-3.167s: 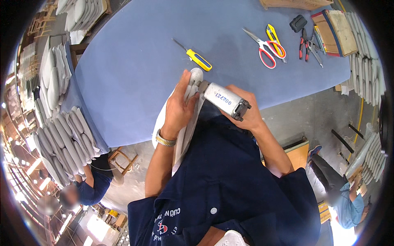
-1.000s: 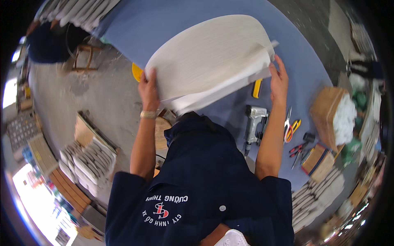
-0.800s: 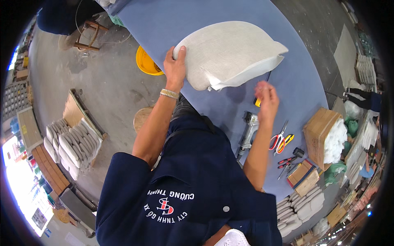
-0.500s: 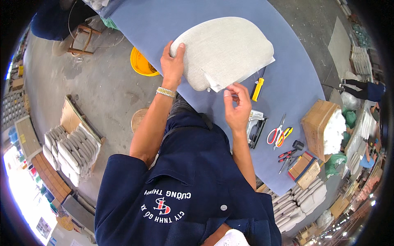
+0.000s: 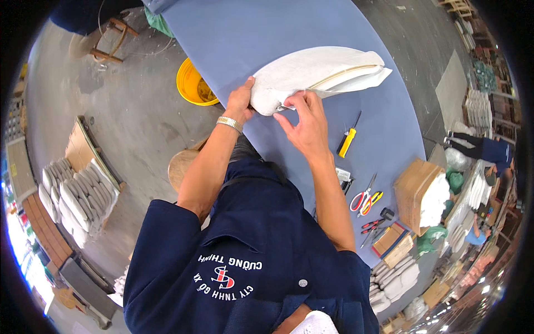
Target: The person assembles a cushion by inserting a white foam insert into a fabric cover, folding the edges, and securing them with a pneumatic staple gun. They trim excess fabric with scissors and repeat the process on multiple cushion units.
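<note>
A pale grey fabric-covered seat cushion is tipped up over the blue table, its white underside and a tan edge strip showing. My left hand grips its left end, fingers partly hidden behind it. At the near edge, my right hand has curled fingers on a loose flap of the cover fabric, the thumb a little below. To the right of that hand lies a yellow-handled screwdriver. A staple gun is partly covered by my right forearm.
Scissors, a yellow-handled cutting tool and red-handled pliers lie on the blue table. A carton of white stuffing stands at its right edge. A yellow bucket and a round stool are to the left.
The cushion has turned from showing its broad grey face to standing tilted with its underside in view. My right hand has moved left and up onto the cover's near edge.
</note>
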Motion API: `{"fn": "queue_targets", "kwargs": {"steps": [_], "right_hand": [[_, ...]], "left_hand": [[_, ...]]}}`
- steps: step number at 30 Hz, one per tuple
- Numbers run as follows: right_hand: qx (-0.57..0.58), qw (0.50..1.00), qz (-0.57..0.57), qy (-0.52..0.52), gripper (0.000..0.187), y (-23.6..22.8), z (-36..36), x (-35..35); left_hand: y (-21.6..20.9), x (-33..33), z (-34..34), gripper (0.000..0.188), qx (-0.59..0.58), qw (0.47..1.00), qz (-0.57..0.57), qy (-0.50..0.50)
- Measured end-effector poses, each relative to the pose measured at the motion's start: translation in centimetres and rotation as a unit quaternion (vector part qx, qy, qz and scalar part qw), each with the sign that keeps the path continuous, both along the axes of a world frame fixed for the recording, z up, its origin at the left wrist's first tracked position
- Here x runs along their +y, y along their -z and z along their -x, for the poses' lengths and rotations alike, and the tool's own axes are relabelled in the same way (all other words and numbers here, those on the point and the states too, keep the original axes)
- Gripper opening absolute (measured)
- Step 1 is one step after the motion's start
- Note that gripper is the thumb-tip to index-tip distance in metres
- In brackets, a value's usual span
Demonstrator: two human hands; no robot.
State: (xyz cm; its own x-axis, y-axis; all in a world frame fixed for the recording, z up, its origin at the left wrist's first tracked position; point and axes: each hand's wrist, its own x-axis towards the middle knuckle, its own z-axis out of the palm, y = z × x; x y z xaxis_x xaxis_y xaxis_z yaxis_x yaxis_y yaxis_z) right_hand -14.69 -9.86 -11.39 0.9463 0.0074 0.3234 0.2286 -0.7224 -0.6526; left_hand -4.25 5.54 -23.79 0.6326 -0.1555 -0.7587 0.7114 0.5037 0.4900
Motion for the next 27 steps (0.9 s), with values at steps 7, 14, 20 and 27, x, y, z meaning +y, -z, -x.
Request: {"fn": "queue_targets", "kwargs": {"steps": [7,14,20,27], "right_hand": [[0.048,0.998,-0.012,-0.043,0.015,1.0,-5.0,2.0],[0.051,0.998,-0.034,0.000,0.011,0.2,-7.5,3.6],[0.017,0.994,-0.081,0.074,0.009,-0.8,-8.9,5.3],[-0.105,0.975,-0.092,0.170,0.008,-2.6,-9.0,4.5]], "left_hand": [[0.5,1.7,0.0,0.044,0.034,0.997,0.070,-0.007],[-3.7,4.9,2.3,0.065,-0.084,0.992,0.022,0.088],[-6.0,3.7,1.4,0.061,-0.245,0.968,-0.037,0.039],[-11.3,-0.2,-7.1,0.026,-0.422,0.887,-0.160,0.097]]}}
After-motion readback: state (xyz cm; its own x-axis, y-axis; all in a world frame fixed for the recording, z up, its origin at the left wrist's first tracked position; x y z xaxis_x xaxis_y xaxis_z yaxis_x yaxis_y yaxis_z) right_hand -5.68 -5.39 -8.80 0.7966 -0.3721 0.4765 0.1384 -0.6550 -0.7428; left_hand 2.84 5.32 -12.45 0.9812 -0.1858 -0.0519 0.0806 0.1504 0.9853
